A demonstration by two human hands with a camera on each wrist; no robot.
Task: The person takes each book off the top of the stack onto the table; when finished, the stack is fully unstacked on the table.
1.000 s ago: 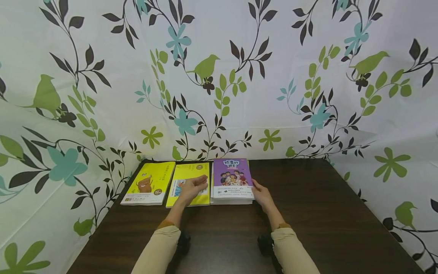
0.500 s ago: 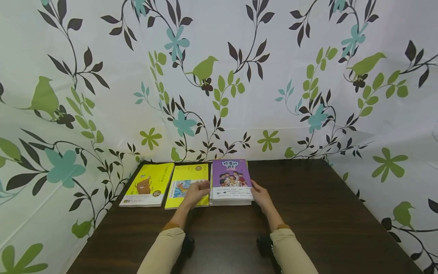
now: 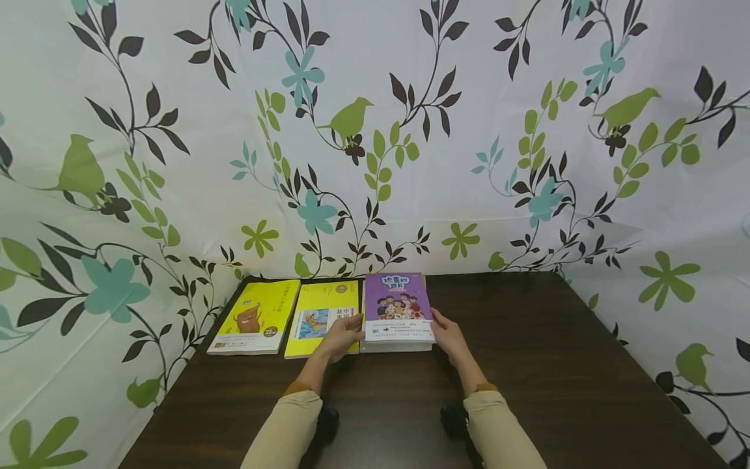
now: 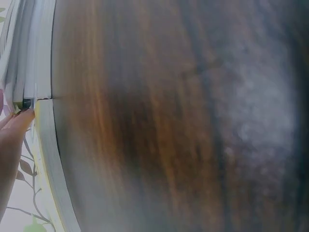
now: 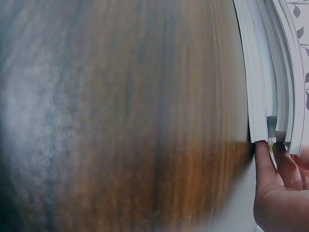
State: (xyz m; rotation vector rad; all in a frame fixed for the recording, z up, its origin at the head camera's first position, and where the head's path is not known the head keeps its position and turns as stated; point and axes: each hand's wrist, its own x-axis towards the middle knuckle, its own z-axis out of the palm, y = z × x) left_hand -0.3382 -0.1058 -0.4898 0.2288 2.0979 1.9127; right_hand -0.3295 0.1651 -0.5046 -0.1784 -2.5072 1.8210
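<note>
A stack of several books (image 5: 256, 72) lies on the dark wooden table, with a purple-covered book (image 3: 394, 299) on top showing a group of cartoon figures. My right hand (image 3: 448, 335) touches the stack's right side, its fingertips against the book edges in the right wrist view. On the other side my left hand (image 3: 342, 339) reaches over a yellow book (image 3: 313, 293) with a blue picture, its fingertips at the stack's left side. In the left wrist view fingers (image 4: 23, 120) meet the stacked books' edges just above the yellow book's pages.
Another yellow book (image 3: 254, 316), with a brown cartoon figure, lies at the far left. The wooden table (image 3: 556, 365) extends to the right and front. Behind it hangs a white cloth (image 3: 445, 195) printed with leaves, birds and flowers.
My left hand has moved right and slightly nearer, off the middle of the yellow book to the stack's left side. The right hand and the books stay almost in place.
</note>
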